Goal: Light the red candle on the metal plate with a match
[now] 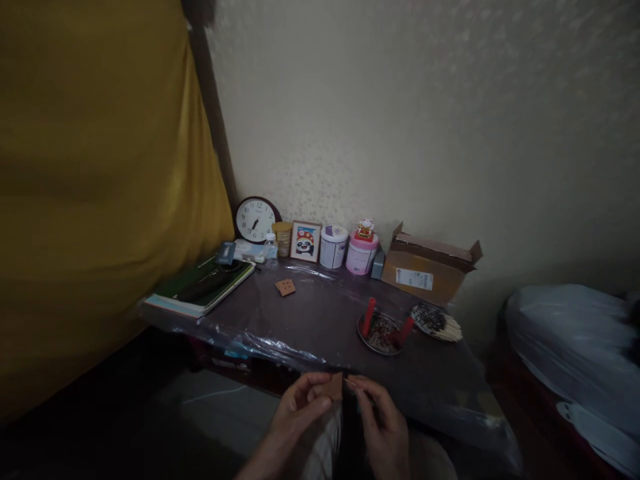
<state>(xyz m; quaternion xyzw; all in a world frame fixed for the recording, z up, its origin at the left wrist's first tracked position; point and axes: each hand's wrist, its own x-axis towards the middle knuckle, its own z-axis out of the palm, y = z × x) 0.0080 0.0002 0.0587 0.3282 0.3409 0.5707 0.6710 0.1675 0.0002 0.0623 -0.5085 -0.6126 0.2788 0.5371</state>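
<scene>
Just off the table's front edge, my left hand [305,403] pinches a small flat brown square piece [334,387] between thumb and fingers. Close to its right edge, my right hand [380,410] is closed in a pinch on a thin pale sliver [351,383], too small to make out clearly. Whether the sliver touches the brown piece I cannot tell. Similar brown pieces with dark dots [285,287] lie on the table. A round dish [371,346] to the right holds small bits and two red tubes, one upright and one tilted.
A second dish [423,320] bears dark bits and several pale sticks. Behind stand an open cardboard box [435,267], a pink tin [361,257], a white tin [333,247], a framed panda picture [305,241] and a clock [256,220]. Books [200,290] lie left. Clear plastic covers the table [310,320].
</scene>
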